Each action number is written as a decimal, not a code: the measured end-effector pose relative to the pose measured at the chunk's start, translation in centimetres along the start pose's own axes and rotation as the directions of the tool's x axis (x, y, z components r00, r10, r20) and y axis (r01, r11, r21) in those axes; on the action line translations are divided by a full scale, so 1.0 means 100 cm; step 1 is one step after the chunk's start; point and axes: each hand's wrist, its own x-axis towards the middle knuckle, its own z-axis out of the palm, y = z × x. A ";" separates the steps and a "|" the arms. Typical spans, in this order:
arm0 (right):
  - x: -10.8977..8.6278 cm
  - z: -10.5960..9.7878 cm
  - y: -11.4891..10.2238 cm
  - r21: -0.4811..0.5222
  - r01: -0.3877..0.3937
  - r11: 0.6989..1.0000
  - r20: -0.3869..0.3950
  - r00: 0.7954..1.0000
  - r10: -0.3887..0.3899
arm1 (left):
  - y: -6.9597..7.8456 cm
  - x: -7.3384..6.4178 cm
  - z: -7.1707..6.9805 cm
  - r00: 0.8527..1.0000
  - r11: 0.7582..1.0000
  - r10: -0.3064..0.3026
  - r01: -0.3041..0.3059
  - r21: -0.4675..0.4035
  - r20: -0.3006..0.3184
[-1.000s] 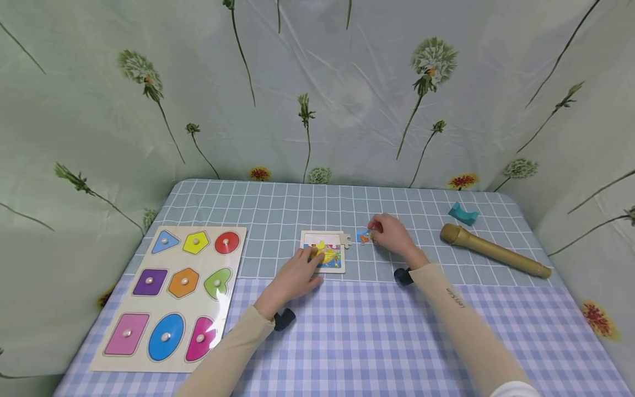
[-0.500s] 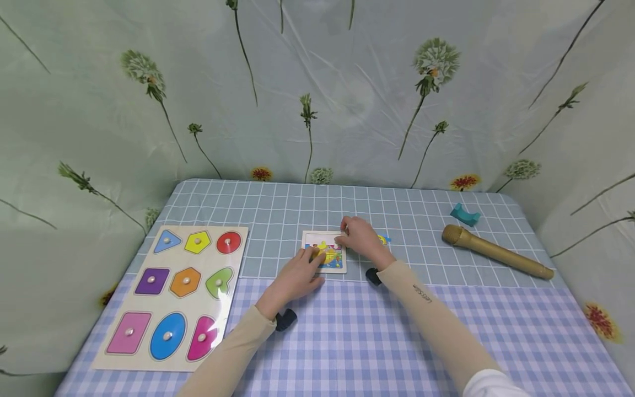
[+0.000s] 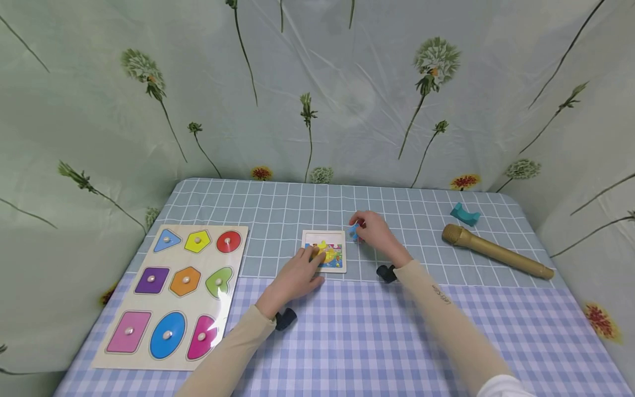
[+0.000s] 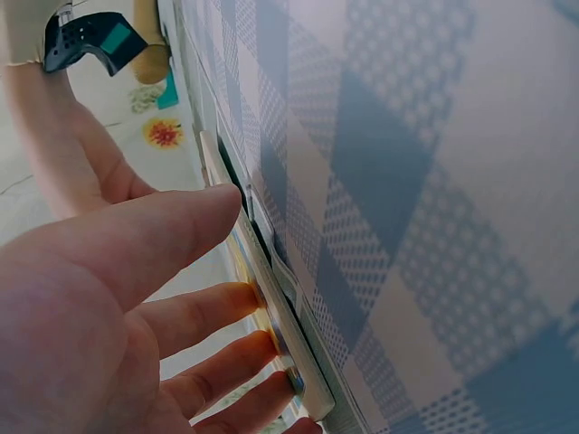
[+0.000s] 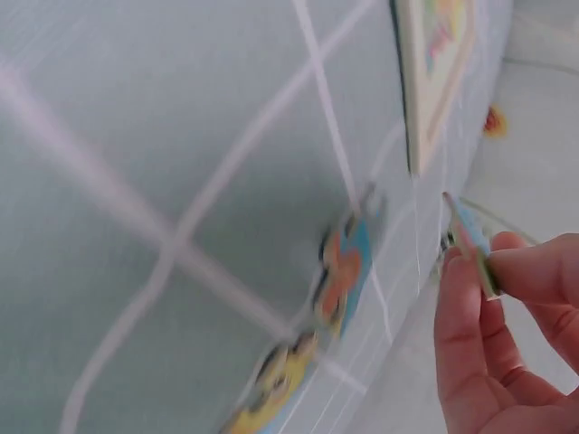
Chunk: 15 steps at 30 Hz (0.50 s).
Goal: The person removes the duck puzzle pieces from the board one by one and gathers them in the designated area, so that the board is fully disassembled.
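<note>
A small wooden puzzle tray (image 3: 344, 245) lies mid-table, with colourful joined pieces, including a yellow figure, in its lower part and a pale bare strip along its top. My left hand (image 3: 296, 274) rests on its left side; in the left wrist view, straight fingertips (image 4: 271, 348) touch the puzzle and the thumb is at the tray's edge. Just right of the tray, my right hand (image 3: 375, 231) pinches a blue jigsaw piece (image 5: 470, 237) between thumb and fingers, held above the cloth. Two more jigsaw pieces lie below it, one orange and blue (image 5: 342, 271), one yellow (image 5: 282, 372).
A large shape board (image 3: 193, 309) with knobbed shapes lies at the left. Toward the right are a gold toy microphone (image 3: 496, 252) and a teal curved block (image 3: 464, 214). A hanging flowered cloth (image 3: 357, 82) closes off the back and sides.
My right hand went left from the loose pieces to the tray's upper right, then back slightly right with a piece. The face-down piece beside the tray's right edge is gone from there. Left hand unmoved.
</note>
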 end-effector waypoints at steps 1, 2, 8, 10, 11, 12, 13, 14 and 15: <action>-0.001 -0.004 0.002 0.027 -0.005 1.000 -0.010 1.000 0.005 | 0.000 0.000 0.000 1.000 1.000 0.001 -0.001 0.001 0.000; -0.003 -0.008 0.005 0.051 -0.005 0.999 -0.020 1.000 0.006 | 0.000 0.000 0.000 1.000 1.000 0.002 -0.002 0.000 -0.002; -0.012 -0.031 0.031 0.138 -0.037 0.990 -0.086 0.995 0.049 | 0.001 0.001 -0.001 1.000 1.000 0.003 -0.003 -0.004 0.000; -0.016 -0.037 0.041 0.179 -0.074 0.981 -0.090 0.992 0.091 | 0.001 0.001 -0.001 1.000 1.000 0.000 0.000 -0.003 0.003; -0.018 -0.040 0.045 0.199 -0.097 0.975 -0.087 0.989 0.116 | 0.001 0.001 -0.001 1.000 1.000 -0.001 0.001 -0.003 0.005; -0.020 -0.043 0.050 0.213 -0.116 0.970 -0.083 0.987 0.136 | 0.001 0.001 -0.001 1.000 1.000 -0.002 0.002 -0.003 0.006; -0.022 -0.046 0.054 0.226 -0.137 0.965 -0.079 0.984 0.158 | 0.001 0.001 -0.001 1.000 1.000 -0.003 0.003 -0.005 0.007; -0.023 -0.047 0.058 0.232 -0.153 0.961 -0.077 0.982 0.175 | 0.001 0.001 -0.002 1.000 1.000 -0.005 0.005 -0.005 0.007; -0.025 -0.049 0.062 0.238 -0.174 0.956 -0.074 0.978 0.196 | 0.001 0.001 -0.001 1.000 1.000 -0.007 0.007 -0.007 0.008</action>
